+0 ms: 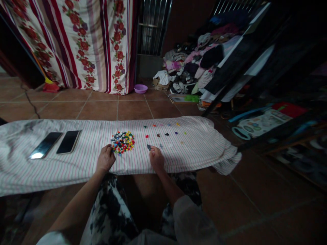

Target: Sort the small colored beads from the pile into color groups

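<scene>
A round heap of small coloured pieces (124,142) lies on a striped cloth (89,136). At the heap's left edge is my left hand (106,158), its fingers curled together; whatever they hold is hidden. My right hand (156,159) is closed, thumb and finger pinched at a small dark grey piece (149,147) on or just above the cloth. Beyond it, little pieces lie in loose rows sorted by colour, among them a red piece (146,136), a brown piece (158,135), a black piece (167,134) and a purple piece (176,133). Their exact shape is too small to tell.
Two phones, a dark phone (48,144) and a light-edged phone (68,142), lie left on the cloth. On the tiled floor beyond are a purple basin (140,89), a red dustpan (51,87) and a heap of clothes (194,64). A flowered curtain (99,47) hangs behind.
</scene>
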Available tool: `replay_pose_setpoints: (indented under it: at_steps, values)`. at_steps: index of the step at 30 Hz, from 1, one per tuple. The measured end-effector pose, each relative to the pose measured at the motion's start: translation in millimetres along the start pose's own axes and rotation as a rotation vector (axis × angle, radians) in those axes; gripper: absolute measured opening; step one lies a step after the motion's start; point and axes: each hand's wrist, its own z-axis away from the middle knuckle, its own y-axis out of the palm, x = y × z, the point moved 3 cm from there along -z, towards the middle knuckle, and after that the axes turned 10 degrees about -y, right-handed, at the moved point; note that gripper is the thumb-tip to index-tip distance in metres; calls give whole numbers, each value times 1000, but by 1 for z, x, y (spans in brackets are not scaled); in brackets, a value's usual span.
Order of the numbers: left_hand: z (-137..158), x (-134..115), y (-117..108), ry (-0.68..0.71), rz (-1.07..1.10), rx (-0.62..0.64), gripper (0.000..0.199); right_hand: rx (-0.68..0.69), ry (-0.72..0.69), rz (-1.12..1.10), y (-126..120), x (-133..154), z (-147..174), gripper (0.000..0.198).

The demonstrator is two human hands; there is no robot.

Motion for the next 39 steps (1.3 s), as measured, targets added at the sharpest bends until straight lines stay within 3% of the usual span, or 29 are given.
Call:
replay_pose_setpoints:
  at_steps: [9, 14, 19, 30, 39]
  values:
    - [1, 0, 1, 6, 15, -16, 28, -15, -10, -94, -6, 1, 1, 34]
    - [1, -1, 2, 5, 19, -16, 28, 59, -27, -120, -9, 5, 1, 29]
    - [1, -2, 1, -7, 9, -11, 27, 171, -156, -106, -7, 19, 6, 26]
    - [2, -4, -2, -31, -31, 2, 26, 301, -400, -206, 25, 63, -1, 25]
    - [0, -4, 1, -50, -40, -2, 34, 334, -420, -100, 50, 75, -21, 27]
